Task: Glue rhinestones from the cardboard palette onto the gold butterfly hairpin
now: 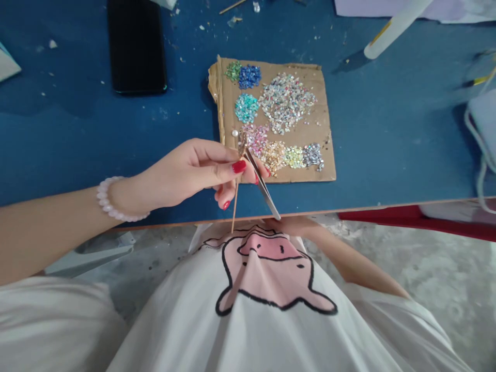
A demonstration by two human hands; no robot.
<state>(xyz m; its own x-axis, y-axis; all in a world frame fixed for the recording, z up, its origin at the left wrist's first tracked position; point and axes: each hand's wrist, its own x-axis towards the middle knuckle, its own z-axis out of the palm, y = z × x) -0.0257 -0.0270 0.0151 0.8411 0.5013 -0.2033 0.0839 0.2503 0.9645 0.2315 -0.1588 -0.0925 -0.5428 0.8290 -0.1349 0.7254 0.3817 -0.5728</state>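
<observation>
My left hand [194,168], with red nails and a pale bead bracelet [112,199], pinches a thin wooden stick [234,206] between thumb and forefinger. At the stick's top is a small glittery piece [242,143], too small to make out. Metal tweezers [265,192] slant across the left fingers, their narrow end near that piece and their wide end by my right hand [289,226]. That hand is low at the table edge, its fingers hidden; whether it touches the tweezers I cannot tell. Behind lies a cardboard sheet [325,129] bearing heaps of coloured rhinestones [287,101].
A black phone [136,46] lies on the blue table [186,113] at the left. Toward the back right are a white tube [397,28] and a pale purple sheet [457,10]. A white cord [480,170] hangs at the right edge. Small scraps dot the tabletop.
</observation>
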